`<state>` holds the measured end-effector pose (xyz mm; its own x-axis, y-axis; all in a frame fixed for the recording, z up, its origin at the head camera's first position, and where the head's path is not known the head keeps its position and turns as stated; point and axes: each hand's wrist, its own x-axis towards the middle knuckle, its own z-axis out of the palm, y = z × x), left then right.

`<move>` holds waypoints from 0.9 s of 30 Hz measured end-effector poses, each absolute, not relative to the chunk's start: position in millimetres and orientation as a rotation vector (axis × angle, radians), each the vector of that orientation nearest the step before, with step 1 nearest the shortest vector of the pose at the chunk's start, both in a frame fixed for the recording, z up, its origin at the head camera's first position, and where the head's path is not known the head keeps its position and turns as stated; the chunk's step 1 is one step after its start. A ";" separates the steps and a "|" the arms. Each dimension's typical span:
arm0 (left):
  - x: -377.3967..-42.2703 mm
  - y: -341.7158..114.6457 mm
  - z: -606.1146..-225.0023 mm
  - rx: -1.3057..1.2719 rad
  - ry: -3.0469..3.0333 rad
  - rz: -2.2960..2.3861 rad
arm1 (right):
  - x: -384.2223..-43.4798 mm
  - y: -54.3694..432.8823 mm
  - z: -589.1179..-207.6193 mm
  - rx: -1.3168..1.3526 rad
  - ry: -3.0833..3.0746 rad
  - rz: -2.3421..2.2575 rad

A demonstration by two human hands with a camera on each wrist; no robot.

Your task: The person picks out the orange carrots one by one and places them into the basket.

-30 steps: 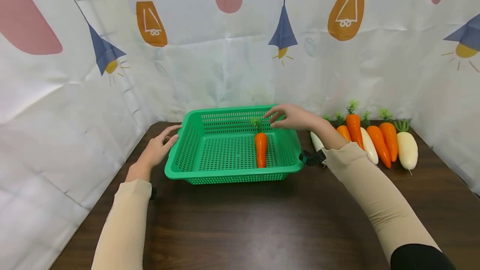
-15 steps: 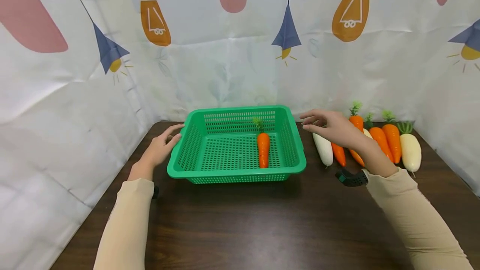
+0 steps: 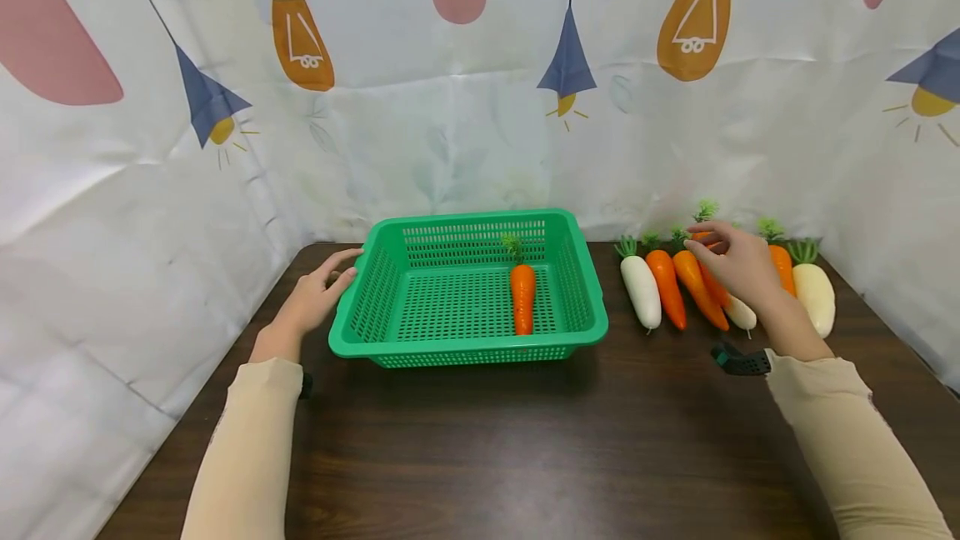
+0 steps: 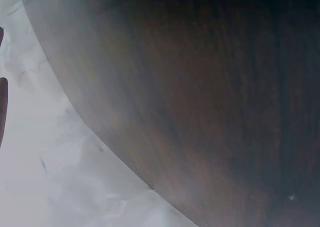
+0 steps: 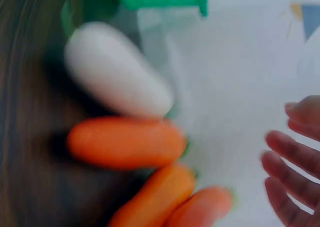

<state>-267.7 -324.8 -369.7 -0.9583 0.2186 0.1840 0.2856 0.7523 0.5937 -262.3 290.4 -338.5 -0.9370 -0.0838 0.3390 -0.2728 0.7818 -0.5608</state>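
Near the carrots, now within reach, my empty right hand arrives, fingers parted, while my relaxed left hand perhaps touches the green basket.

Left forearm extends forward; left hand points inward, fingers loosely bent. Right forearm angles forward and inward; right hand hangs with fingers relaxed, slightly spread, thumb apart.

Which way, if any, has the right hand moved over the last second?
Yes, rightward: the right hand was over the right end of the green basket; now it is by the row of vegetables.
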 end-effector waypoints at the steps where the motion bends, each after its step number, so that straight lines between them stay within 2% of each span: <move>1: -267.8 -324.8 -369.6 -0.410 -2.843 -0.987 | -264.1 294.9 -343.0 0.233 -2.674 0.914; 12: -268.8 -325.2 -370.8 -0.410 -2.837 -0.980 | -275.5 323.0 -372.3 -0.017 -2.682 0.756; 27: -269.9 -327.3 -372.7 -0.410 -2.834 -0.987 | -289.9 325.1 -380.0 -0.176 -2.931 0.691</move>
<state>-269.9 -327.3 -372.7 -0.9572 0.2158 0.1927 0.2888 0.7518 0.5928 -289.9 325.1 -380.0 -0.9854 0.1418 0.0945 0.0846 0.8886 -0.4509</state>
